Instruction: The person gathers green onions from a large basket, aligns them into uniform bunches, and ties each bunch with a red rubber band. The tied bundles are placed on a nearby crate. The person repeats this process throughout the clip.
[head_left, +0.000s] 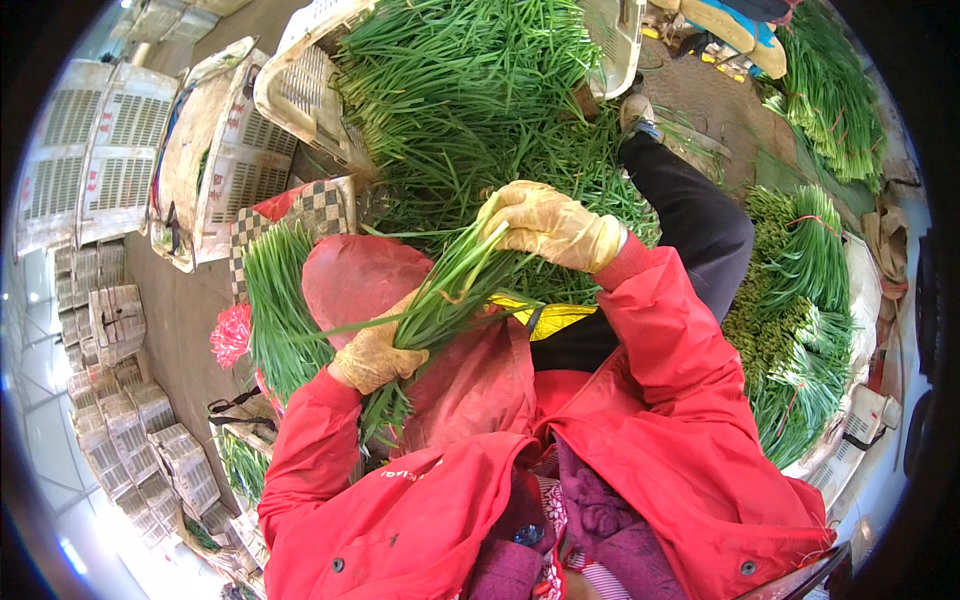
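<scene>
My left hand (381, 351), in a yellowed glove, grips a loose bunch of green chives (450, 300) by its leafy part above my red-covered lap. The pale stem ends slant up to the right. My right hand (553, 225), in a similar glove, has its bent fingers closed on stalks at that pale end. One yellowed blade curls out beneath it. Beyond my hands, a large heap of loose chives (465, 82) spills out of a tipped white plastic crate (304, 94). To the left of my left hand stands an upright sheaf of chives (281, 300).
On the right lie banded chive bundles (806, 247), with more bundles (832, 112) farther back. White slatted crates (244, 157) stand at left, with stacked crates (142, 435) below them. Pink plastic ties (231, 336) hang beside the sheaf. A person's shoe (637, 112) rests by the heap.
</scene>
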